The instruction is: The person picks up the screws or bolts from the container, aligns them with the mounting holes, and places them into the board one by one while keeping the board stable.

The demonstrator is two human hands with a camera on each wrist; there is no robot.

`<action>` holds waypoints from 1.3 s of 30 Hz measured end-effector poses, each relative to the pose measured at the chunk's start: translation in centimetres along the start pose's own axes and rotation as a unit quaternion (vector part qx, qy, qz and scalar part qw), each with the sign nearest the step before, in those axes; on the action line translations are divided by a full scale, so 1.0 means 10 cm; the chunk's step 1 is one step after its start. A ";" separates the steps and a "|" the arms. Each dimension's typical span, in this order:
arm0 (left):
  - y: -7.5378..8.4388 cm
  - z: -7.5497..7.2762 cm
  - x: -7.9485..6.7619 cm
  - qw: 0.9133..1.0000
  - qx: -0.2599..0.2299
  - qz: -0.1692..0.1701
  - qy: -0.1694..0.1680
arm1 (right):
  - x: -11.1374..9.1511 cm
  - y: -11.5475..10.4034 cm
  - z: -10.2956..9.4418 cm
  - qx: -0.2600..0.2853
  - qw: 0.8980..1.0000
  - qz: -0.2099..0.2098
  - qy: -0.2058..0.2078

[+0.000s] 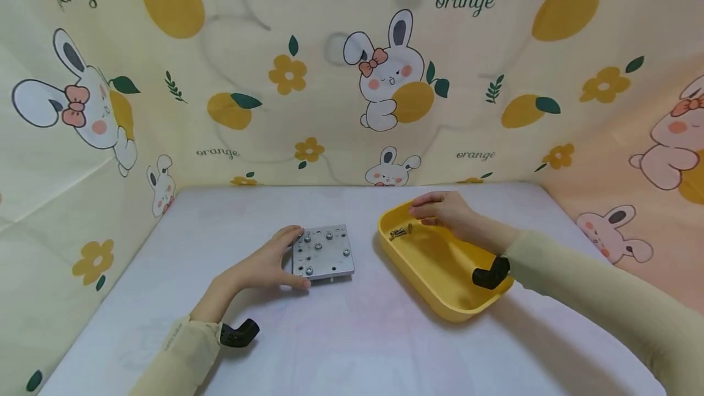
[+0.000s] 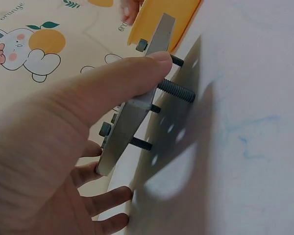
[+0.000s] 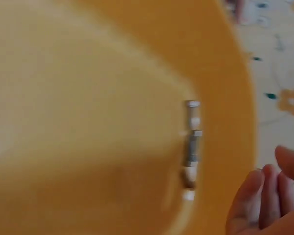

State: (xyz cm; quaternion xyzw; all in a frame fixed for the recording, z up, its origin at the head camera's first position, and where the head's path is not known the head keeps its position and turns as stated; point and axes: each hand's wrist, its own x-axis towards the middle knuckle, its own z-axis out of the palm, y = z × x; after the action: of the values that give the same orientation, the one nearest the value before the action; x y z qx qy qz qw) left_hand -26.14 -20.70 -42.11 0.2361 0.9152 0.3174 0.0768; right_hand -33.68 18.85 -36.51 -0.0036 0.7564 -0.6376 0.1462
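White tabletop (image 1: 352,347): left hand (image 1: 264,267) gripped a plate (image 1: 328,255) that protruding bolts (image 2: 176,91) might tip; right hand (image 1: 450,216), tray's (image 1: 440,267) twelve o'clock, grip unclear.

The square silver-grey plate (image 1: 337,252) looks like metal, smooth and dully satin; dark metal bolts (image 2: 177,91) through it have ridged threads. The shallow yellow tray (image 1: 440,277) seems smooth plastic with a soft sheen, the small silvery screws (image 1: 398,233) in it shiny metal. The cream printed backdrop (image 1: 319,5) resembles matt, lightly creased cloth; the beige sleeves (image 1: 583,289) are matt fabric.
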 end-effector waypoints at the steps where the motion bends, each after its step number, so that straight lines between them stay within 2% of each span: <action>1: 0.00 -0.01 0.00 1.000 0.001 0.000 0.001 | 0.03 0.04 0.02 -0.013 1.000 -0.001 -0.005; 7: 0.00 -0.02 -0.02 1.000 0.003 0.007 0.002 | 0.14 0.22 0.16 -0.060 0.998 0.001 -0.019; 13: 0.00 0.00 -0.02 1.000 0.004 0.008 0.001 | 0.17 0.42 0.26 -0.078 0.996 -0.026 -0.043; 20: 0.01 0.01 0.00 1.000 0.009 0.009 0.000 | 0.17 0.49 0.36 -0.109 0.990 -0.048 -0.071; 23: 0.02 0.01 -0.01 1.000 0.008 0.007 0.000 | 0.19 0.50 0.38 -0.124 0.989 -0.043 -0.073; 27: 0.03 0.02 -0.01 1.000 0.008 0.006 -0.001 | 0.21 0.52 0.40 -0.165 0.980 -0.066 -0.094; 31: 0.04 0.02 -0.02 1.000 0.004 0.003 0.000 | 0.21 0.52 0.40 -0.206 0.963 -0.116 -0.132; 33: 0.04 0.02 -0.02 1.000 0.002 0.000 0.000 | 0.21 0.51 0.40 -0.214 0.957 -0.128 -0.148; 36: 0.04 0.02 -0.03 1.000 0.005 -0.003 -0.001 | 0.21 0.52 0.38 -0.213 0.954 -0.132 -0.164; 39: 0.04 0.02 -0.03 1.000 0.009 -0.004 -0.001 | 0.21 0.54 0.37 -0.197 0.957 -0.132 -0.170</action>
State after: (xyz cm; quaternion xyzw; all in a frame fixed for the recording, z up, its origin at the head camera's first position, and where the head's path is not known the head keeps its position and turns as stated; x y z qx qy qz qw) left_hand -25.65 -20.46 -42.01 0.2335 0.9188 0.3088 0.0764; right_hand -33.91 15.89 -42.68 -0.2404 0.8235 -0.4798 0.1838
